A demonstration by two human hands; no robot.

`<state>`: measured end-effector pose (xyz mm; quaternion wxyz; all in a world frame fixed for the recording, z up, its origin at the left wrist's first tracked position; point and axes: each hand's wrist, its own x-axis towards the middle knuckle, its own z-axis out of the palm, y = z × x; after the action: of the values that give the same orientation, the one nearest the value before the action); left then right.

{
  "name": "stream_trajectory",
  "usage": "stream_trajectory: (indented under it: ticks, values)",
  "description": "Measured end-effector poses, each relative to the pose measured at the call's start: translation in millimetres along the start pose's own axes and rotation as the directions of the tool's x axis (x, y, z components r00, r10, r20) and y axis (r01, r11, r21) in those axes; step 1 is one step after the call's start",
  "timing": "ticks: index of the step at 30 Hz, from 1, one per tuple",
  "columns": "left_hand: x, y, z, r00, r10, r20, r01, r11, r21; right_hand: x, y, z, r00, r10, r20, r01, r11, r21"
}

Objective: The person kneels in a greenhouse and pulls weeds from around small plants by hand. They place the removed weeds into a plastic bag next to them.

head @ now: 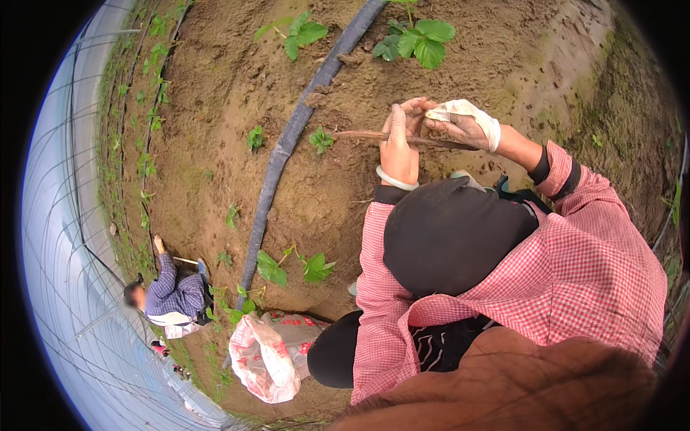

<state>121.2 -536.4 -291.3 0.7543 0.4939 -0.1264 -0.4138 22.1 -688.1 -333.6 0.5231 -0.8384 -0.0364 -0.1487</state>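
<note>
My left hand [400, 141], bare with a pale bracelet at the wrist, holds a thin brown stick [358, 134] across its palm. One end of the stick points at a small leafy seedling [321, 140] in the soil; the other passes below my right hand [462, 125]. A white, loosely fitting glove [471, 109] partly covers that right hand, leaving some fingers bare. Fingertips of both hands meet at the glove's end. Whether the right fingers pinch anything there is hidden. My dark-clad knee [458, 237] is just below the hands.
A dark irrigation hose [277, 156] runs along the soil bed. Strawberry plants [423, 40] grow beside it, with another leafy plant [294, 266] nearer me. A white sack with red print [264, 355] stands by my other knee. At left, another person [175, 293] sits low near plant rows.
</note>
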Motion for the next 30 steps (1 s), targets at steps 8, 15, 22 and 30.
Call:
stream_trajectory:
  ticks: [8, 15, 22, 30]
  values:
    - [-32, 8, -48, 0.929, 0.076, -0.363, -0.119, 0.988, -0.098, 80, 121, -78, 0.923, 0.172, -0.344, -0.259, 0.939, -0.227]
    - [-35, -7, -54, 0.920, 0.061, -0.387, -0.135, 0.976, -0.168, 59, 162, -53, 0.939, -0.076, -0.334, -0.086, 0.892, -0.444]
    - [-42, -7, -58, 0.907, 0.067, -0.416, -0.128, 0.985, -0.120, 120, 89, 10, 0.658, -0.272, -0.702, -0.348, 0.717, -0.604]
    - [-21, -18, -25, 0.940, 0.025, -0.339, -0.086, 0.982, -0.168, 83, 183, -57, 0.755, -0.117, -0.645, -0.362, 0.746, -0.559]
